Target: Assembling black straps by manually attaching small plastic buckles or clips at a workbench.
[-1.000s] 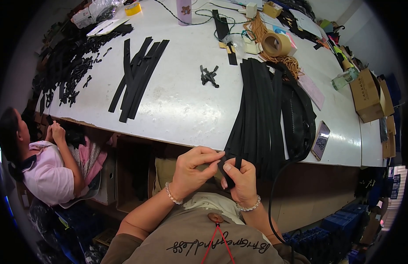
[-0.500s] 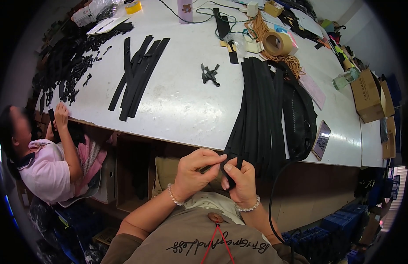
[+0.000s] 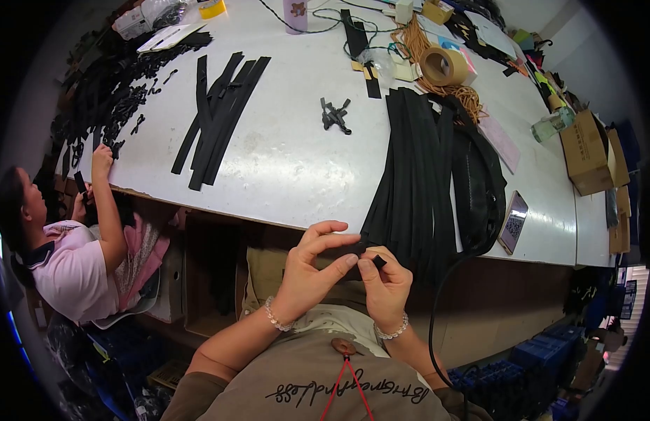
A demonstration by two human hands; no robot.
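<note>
- Before the table (image 3: 297, 168), a black strip (image 3: 354, 248) lies between both hands, its visible part roughly crosswise.
- Left hand (image 3: 316, 258) pinches it; right hand (image 3: 387, 286) grips it too, nearer the strip pile (image 3: 412, 168).

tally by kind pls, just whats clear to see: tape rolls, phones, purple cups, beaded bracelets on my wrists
Tape rolls: 2, a yellow roll and a tan roll
Phones: 1, the phone
Purple cups: 1, the purple cup
Beaded bracelets: 2, a left-wrist bracelet and a right-wrist bracelet
Total: 6
</note>
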